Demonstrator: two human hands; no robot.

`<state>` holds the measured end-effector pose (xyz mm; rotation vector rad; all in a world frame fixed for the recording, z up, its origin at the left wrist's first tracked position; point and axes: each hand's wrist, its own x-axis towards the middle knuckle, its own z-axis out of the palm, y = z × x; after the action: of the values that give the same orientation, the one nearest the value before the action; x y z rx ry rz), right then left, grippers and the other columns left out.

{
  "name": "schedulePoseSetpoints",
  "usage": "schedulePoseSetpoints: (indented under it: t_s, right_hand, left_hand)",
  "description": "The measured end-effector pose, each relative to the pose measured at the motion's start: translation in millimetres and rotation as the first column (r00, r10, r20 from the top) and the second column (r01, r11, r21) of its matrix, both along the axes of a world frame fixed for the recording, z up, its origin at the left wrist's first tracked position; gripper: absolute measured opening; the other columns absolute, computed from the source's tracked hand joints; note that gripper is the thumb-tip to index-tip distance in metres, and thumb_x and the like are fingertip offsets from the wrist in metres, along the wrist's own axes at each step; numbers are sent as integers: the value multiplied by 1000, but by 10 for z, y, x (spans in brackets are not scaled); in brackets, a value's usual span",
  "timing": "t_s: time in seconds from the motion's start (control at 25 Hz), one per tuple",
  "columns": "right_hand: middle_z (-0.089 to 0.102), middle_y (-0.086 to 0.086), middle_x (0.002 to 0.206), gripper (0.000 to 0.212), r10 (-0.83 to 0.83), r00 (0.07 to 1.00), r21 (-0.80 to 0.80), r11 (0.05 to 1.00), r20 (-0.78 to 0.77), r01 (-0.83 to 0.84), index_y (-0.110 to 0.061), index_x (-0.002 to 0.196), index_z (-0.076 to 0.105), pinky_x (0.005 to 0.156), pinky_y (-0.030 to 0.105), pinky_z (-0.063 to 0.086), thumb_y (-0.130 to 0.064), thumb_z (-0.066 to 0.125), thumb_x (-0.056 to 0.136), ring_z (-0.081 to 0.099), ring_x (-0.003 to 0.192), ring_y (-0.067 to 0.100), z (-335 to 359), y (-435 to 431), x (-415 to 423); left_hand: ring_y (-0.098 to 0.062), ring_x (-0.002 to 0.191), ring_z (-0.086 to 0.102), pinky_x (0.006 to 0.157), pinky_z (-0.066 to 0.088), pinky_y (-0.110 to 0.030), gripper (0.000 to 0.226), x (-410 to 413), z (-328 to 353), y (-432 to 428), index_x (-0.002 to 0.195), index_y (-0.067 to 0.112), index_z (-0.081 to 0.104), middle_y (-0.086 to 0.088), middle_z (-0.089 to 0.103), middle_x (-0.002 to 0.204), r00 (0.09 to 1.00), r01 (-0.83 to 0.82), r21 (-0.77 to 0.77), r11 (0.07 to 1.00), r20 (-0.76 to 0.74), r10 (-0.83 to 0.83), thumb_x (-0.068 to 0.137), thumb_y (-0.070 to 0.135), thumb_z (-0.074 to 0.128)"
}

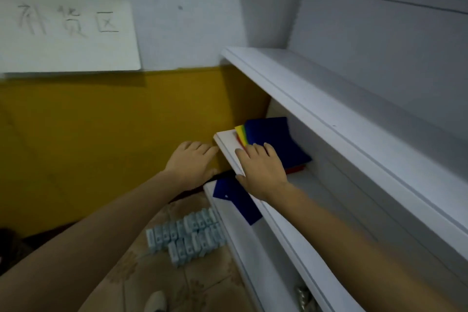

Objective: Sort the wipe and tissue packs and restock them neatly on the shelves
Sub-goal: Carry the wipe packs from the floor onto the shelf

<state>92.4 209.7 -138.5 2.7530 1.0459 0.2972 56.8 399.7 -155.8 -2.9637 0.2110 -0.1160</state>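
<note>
Tissue packs (186, 237) upright in floor rows; right hand (260, 170) flat, left hand (193, 162) unclear.

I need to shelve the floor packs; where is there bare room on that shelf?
The shelf is bare right of the blue sheets, back to the wall. Its left end is crowded: sheets, right hand, left hand. Packs fill the floor.

White is being shown by the shelf unit (316, 99) and by the paper sign (68, 35), which is being marked with grey handwritten characters. Mustard yellow is being shown by the lower wall (101, 134). A dark blue sheet (276, 139) is being edged with yellow, green and red. Pale blue is being shown by the tissue packs (187, 235), set on a beige patterned floor (202, 281).
</note>
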Motion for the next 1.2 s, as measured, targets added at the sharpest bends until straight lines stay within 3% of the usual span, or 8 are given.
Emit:
schedulePoseSetpoints:
  t_s: [0.2,0.44,0.64,0.76,0.84,0.96,1.08,1.2]
  right_hand:
    - [52,11,129,47,112,987,-160,979,-117,-130,-14,137,38,114,46,15,-39,43,97,46,120,30,-603,788,205]
    - [44,15,140,60,-32,926,-258,964,-377,-71,-13,148,23,115,48,12,-35,45,97,40,128,33,-1429,1564,346]
    - [52,11,133,54,-142,804,-303,952,-578,-50,-14,144,30,113,43,14,-39,41,97,47,121,30,-2192,1758,190]
    - [58,8,124,45,-189,721,-338,939,-666,-66,-16,135,37,112,43,18,-39,41,97,52,115,28,-2714,1822,230]
    - [61,7,118,41,-181,706,-345,934,-685,-95,-17,132,40,108,43,24,-36,43,95,56,109,27,-3152,1872,386]
    - [61,6,118,45,-164,682,-334,934,-713,-125,-18,136,37,105,41,28,-37,43,95,56,110,27,-4111,2004,795]
    - [61,7,117,44,-206,644,-358,927,-737,-113,-17,133,40,95,37,35,-41,42,97,58,107,28,-5190,2122,1117]
    - [62,7,115,36,-246,566,-392,907,-787,-151,-18,122,52,87,35,38,-43,43,97,58,107,28,-6290,2164,1298]
  left_hand:
    - [-24,134,36,108,29,-38,61,112,-626,862,148,21,22,-3,37,148,970,-63,72,995,-230,78,98,53,36]
    - [-28,133,37,107,32,-41,62,346,-1344,1801,152,18,11,-7,35,149,900,-32,59,998,-433,54,100,46,31]
    - [-29,140,28,112,29,-42,62,227,-2216,2260,151,17,19,-9,26,155,716,-103,-20,994,-695,60,99,48,35]
    - [-28,131,38,107,35,-41,57,100,-2874,2385,145,20,31,-8,38,147,657,-142,-32,989,-750,70,97,51,36]
    - [-26,128,42,102,39,-38,58,29,-3376,2392,145,20,30,-7,44,142,603,-219,-75,973,-794,75,97,51,36]
    - [-26,123,49,95,43,-36,61,-64,-4281,2320,149,22,21,-5,48,138,508,-421,-121,899,-852,124,98,51,37]
    - [-24,119,55,96,46,-36,57,-228,-5277,2187,145,24,29,-1,54,135,381,-619,-126,775,-911,157,97,51,41]
    - [-23,116,57,97,46,-36,52,-296,-6255,2049,140,22,38,-2,57,132,246,-702,-96,706,-962,114,96,49,43]
